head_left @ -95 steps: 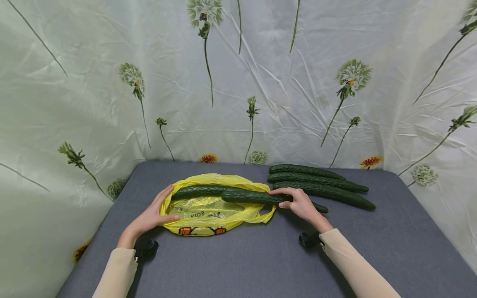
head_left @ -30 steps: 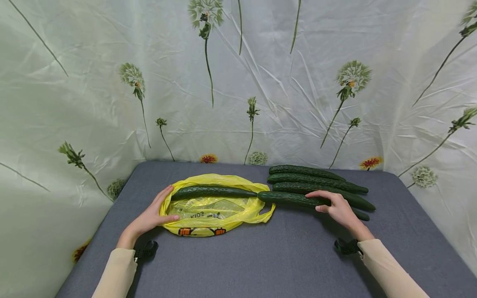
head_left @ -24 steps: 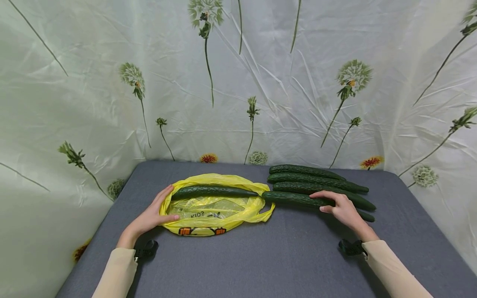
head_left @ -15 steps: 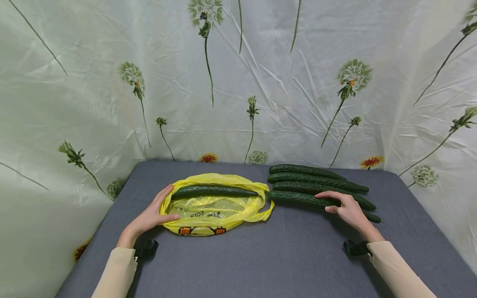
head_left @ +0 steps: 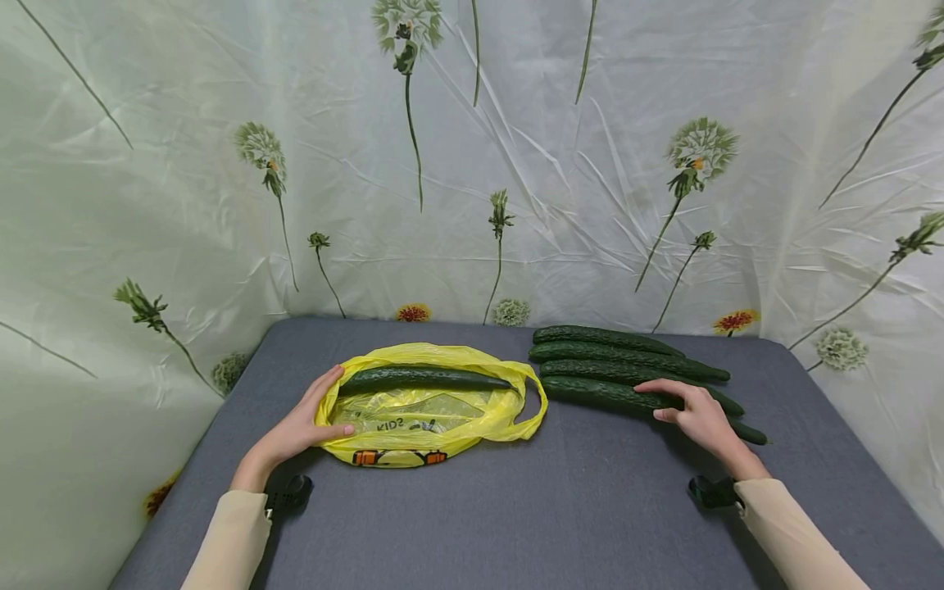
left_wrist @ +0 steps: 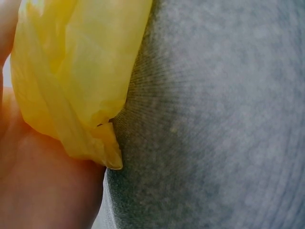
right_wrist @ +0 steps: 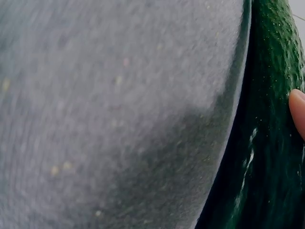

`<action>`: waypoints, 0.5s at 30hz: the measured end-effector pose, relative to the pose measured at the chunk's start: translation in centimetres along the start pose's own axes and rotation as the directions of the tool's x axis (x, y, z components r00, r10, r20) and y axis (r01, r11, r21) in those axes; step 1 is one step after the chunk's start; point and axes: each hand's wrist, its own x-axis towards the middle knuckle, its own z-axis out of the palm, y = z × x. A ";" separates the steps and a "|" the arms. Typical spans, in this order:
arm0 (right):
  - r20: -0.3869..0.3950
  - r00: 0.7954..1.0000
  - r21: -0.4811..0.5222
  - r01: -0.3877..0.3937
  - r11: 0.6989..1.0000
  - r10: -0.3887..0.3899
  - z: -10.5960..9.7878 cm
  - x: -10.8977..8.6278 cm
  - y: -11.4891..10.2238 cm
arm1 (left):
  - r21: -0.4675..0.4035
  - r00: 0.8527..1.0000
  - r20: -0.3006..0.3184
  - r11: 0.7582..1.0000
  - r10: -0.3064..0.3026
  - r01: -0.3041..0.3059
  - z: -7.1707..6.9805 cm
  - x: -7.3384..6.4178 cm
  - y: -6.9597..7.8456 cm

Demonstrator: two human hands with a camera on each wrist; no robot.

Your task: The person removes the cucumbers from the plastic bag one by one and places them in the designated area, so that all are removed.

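Note:
A yellow plastic bag lies on the table with its mouth spread, and one dark green cucumber is inside. My left hand is at the bag's left end, fingers along the outer edge and thumb stretched over the near rim. In the left wrist view, the bag's yellow film lies against the palm. My right hand grips a long cucumber by its middle, thumb on the near side. That cucumber lies right of the bag's handle loop. In the right wrist view, a fingertip touches its skin.
Behind the gripped cucumber lie a back cucumber, a middle cucumber and a front cucumber, side by side. The grey table ends at a white curtain with printed flowers.
My right hand has slid the cucumber rightward from over the bag to beside the other cucumbers. The bag's handle loop has sprung out to the right. My left hand has stayed in place.

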 end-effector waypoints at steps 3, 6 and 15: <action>-0.004 1.000 -0.010 0.001 1.000 -0.001 0.0 0.0 0.3 | -0.001 1.000 0.000 1.000 0.003 -0.003 0.0 0.0 0.0; -0.006 1.000 -0.014 -0.005 1.000 0.005 0.0 0.1 0.5 | 0.003 1.000 -0.001 1.000 0.003 -0.003 0.0 0.0 0.0; -0.007 1.000 -0.036 0.010 0.999 -0.011 0.0 0.4 0.8 | 0.004 1.000 -0.002 1.000 0.000 0.000 0.1 0.0 0.0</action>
